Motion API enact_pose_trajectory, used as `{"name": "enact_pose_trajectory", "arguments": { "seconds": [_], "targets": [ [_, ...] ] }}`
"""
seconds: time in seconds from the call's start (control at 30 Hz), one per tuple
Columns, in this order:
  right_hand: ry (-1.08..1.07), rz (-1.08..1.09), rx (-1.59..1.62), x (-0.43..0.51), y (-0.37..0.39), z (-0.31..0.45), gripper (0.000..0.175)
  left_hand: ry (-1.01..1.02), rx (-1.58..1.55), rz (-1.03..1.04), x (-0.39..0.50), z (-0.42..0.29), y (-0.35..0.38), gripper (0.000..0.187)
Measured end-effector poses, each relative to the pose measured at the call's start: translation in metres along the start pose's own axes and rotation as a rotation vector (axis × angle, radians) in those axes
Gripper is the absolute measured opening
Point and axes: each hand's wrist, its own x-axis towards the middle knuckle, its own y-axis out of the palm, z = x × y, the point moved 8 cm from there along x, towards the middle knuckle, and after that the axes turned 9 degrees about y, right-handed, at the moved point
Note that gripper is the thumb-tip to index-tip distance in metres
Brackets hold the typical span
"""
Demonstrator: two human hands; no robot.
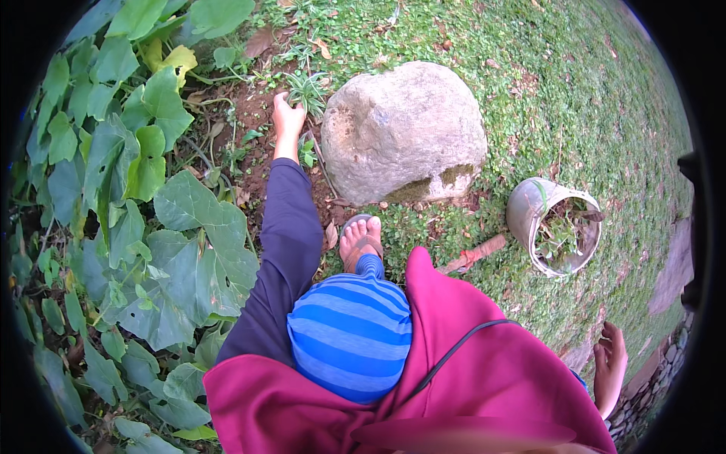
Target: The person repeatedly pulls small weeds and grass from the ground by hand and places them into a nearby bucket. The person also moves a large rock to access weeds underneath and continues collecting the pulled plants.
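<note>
My left hand (288, 120) reaches down to bare soil, its fingertips at a small plant with narrow, striped leaves (308, 93) that looks like a spider plant. Leaves and hand overlap, so I cannot tell if the fingers grip it. Immediately right of the plant sits a large pale boulder (405, 133). My right hand (610, 363) hangs out at the lower right, over the grass, with fingers loosely bent and nothing visible in them.
Broad-leaved vines (193, 255) crowd the left side. A whitish bucket (522, 213) holding pulled greenery lies tilted on the grass (595, 125). Near it is a wooden stick or handle (482, 249) with red wrapping. My sandalled foot (361, 241) stands below the boulder.
</note>
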Motion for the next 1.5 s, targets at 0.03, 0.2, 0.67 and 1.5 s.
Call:
{"name": "enact_pose_trajectory", "arguments": {
  "seconds": [0.03,0.2,0.67,1.5],
  "targets": [
    [0.010,0.005,0.001,0.001,0.001,-0.001,0.044,0.142,0.153,-0.064,-0.011,-0.013,-0.006,0.063],
    [-0.031,-0.009,-0.011,0.000,0.000,0.004,0.045,0.186,-0.078,-0.333,-0.027,-0.031,-0.036,0.059],
    [-0.047,0.010,0.001,0.002,0.003,0.012,0.047,0.100,-0.341,-0.017,-0.011,-0.002,0.002,0.021],
    [-0.049,0.012,-0.001,0.002,0.003,0.020,0.046,0.431,-0.119,-0.109,-0.018,-0.036,-0.001,0.017]
  ]
}}
